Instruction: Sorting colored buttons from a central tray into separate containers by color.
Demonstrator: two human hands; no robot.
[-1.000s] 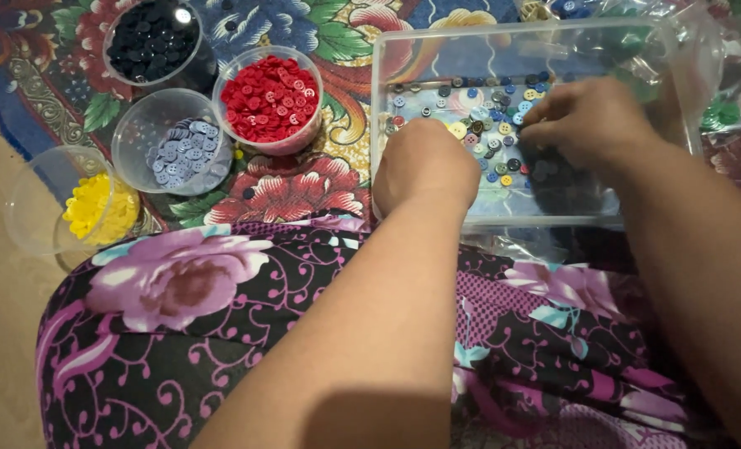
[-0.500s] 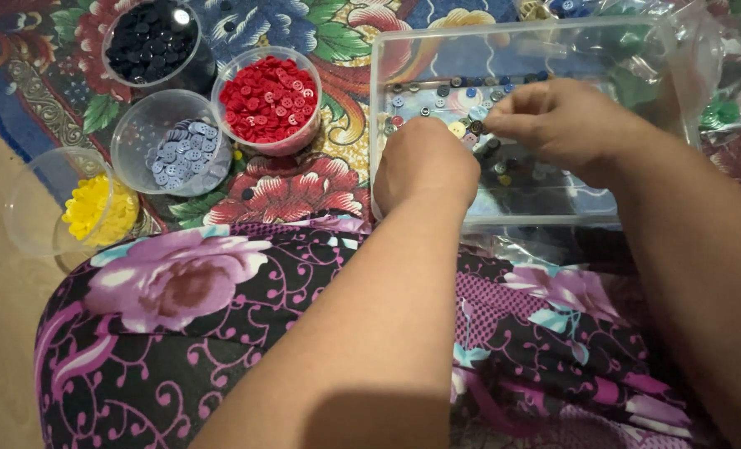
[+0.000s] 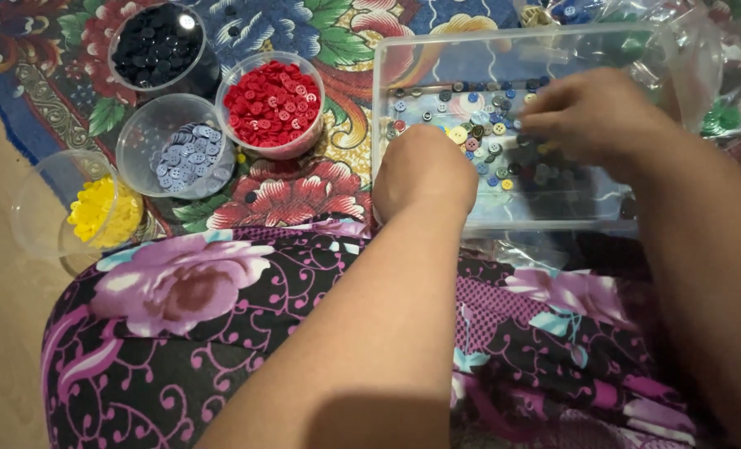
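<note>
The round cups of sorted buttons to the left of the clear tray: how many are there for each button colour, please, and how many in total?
Cup of black buttons: 1
Cup of red buttons: 1
Cup of grey-blue buttons: 1
Cup of yellow buttons: 1
Total: 4 cups

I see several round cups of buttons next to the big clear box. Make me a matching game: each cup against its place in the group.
Things:
1. cup of black buttons
2. cup of red buttons
3. cup of grey-blue buttons
4. cup of yellow buttons

Places:
A. nearest the clear box
B. tipped on its side, far left
C. top of the picture
D. between the red and yellow cups

Pairs: 1-C, 2-A, 3-D, 4-B
</note>
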